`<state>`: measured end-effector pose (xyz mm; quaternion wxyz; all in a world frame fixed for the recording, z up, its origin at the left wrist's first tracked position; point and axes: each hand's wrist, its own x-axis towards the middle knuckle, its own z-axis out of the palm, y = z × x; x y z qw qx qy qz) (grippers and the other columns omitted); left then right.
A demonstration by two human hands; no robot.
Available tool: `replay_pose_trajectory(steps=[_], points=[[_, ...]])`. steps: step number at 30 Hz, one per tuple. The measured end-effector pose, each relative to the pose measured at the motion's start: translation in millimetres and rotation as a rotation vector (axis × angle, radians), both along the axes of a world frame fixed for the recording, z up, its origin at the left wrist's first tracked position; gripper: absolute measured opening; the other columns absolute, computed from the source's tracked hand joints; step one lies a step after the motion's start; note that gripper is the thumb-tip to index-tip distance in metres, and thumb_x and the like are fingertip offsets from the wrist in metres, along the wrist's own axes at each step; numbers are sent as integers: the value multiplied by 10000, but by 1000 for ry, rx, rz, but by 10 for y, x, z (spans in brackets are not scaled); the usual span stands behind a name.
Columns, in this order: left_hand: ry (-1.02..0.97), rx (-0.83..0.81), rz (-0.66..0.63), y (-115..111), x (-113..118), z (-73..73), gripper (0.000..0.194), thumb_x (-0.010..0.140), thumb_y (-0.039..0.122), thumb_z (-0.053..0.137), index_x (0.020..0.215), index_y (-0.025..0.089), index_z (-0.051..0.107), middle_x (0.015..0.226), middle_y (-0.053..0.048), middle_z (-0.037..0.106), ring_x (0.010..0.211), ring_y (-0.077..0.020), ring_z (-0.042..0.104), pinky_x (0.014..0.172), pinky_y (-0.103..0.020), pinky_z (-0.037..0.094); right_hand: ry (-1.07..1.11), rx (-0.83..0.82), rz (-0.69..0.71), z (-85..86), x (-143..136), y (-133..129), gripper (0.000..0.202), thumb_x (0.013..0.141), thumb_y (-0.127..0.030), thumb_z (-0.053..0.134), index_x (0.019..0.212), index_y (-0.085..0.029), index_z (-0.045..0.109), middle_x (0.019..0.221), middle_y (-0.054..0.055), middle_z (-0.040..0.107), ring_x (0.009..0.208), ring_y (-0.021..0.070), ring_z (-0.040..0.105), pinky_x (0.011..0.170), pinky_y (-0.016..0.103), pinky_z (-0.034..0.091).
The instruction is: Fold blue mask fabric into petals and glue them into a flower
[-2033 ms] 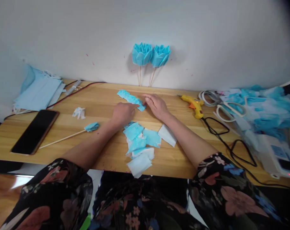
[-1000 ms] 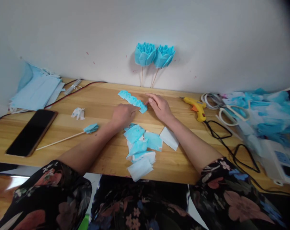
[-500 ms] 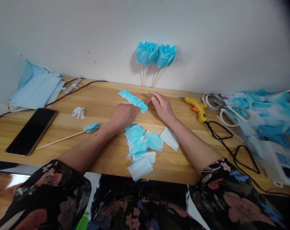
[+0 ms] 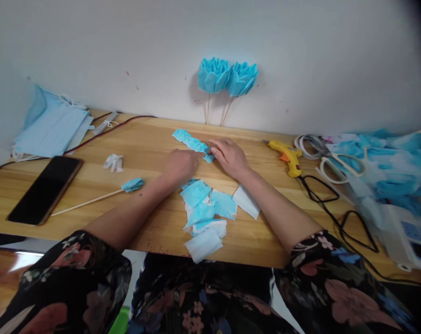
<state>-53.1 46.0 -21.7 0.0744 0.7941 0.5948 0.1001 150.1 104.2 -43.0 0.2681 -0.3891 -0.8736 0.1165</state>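
A slanting row of overlapping, crinkled light-blue fabric pieces lies on the wooden table. Just below its right part, my left hand is closed, fingers curled and the index fingertip by the row's edge; whatever its fingers hold is hidden. At the right end, the thumb and fingers of my right hand close on the last blue fabric piece, partly covering it. Nearer to me lies a loose pile of blue and white fabric pieces. Between my forearms sits a pale single piece.
Two blue fabric flowers on sticks lean against the wall. At left are face masks, a phone and a stick with a blue bud. To the right lie a yellow glue gun, scissors and a fabric heap.
My right hand has moved left, bringing its thumb and fingers onto the right end of the row. My left hand has shifted only slightly to the left.
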Motion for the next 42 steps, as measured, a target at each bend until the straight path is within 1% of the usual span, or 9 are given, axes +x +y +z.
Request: replay_pose_trajectory(steps=[7,13,17,20,24,28,33,38,42], points=[[44,-38,35,-18,45,80,481,974,200,416,1353,277,701,1223,-99,773,1084,-281,740,932,-385,539,159,19,31,28,24,-8,571,1069,-553,263,1355,-239,645,975,81,792,1078,273,667,999,464,503],[77,-31,14,-16,49,75,502,982,190,388,1371,297,686,1201,-101,777,1046,-281,744,915,-390,535,60,24,77,2,4,11,589,1057,-569,281,1367,-226,645,1151,114,768,1128,294,645,985,478,511],[79,-5,2,-6,31,37,487,987,211,396,1375,277,684,1150,-114,787,1016,-286,746,889,-386,532,19,17,68,8,-43,11,596,1054,-578,281,1349,-223,659,1155,123,766,1103,301,651,956,473,512],[59,12,11,3,20,-12,478,996,221,391,1365,276,692,1135,-115,791,1008,-284,748,891,-390,529,145,9,7,23,-23,2,609,1049,-607,280,1327,-220,659,1078,110,777,1094,288,662,967,459,509],[15,26,26,12,21,-51,463,993,218,409,1339,289,710,1209,-96,777,1034,-272,747,908,-381,534,315,31,-77,56,66,-26,552,1058,-587,300,1278,-241,669,911,63,777,1054,263,679,998,441,497],[-10,21,29,13,18,-41,466,980,201,423,1333,281,716,1248,-85,766,1078,-274,745,920,-380,546,259,45,-8,67,97,-33,538,1057,-579,316,1213,-239,702,838,55,775,994,263,686,966,438,503],[-58,37,11,10,-19,-50,476,973,181,420,1335,267,716,1253,-76,764,1120,-263,738,939,-362,548,136,23,103,21,77,8,531,1065,-552,307,1202,-248,720,884,58,789,983,252,694,927,425,506],[-92,58,18,25,-37,-82,465,968,190,442,1328,281,721,1228,-70,775,1078,-253,750,918,-346,555,106,26,89,2,70,19,517,1075,-513,310,1199,-235,727,891,61,790,1010,249,694,925,410,502],[-41,38,11,26,-6,-46,462,950,176,457,1300,280,740,1191,-73,788,1065,-266,748,917,-364,554,82,22,85,14,41,11,510,1075,-499,318,1192,-230,736,905,66,791,1015,255,689,932,415,499]])
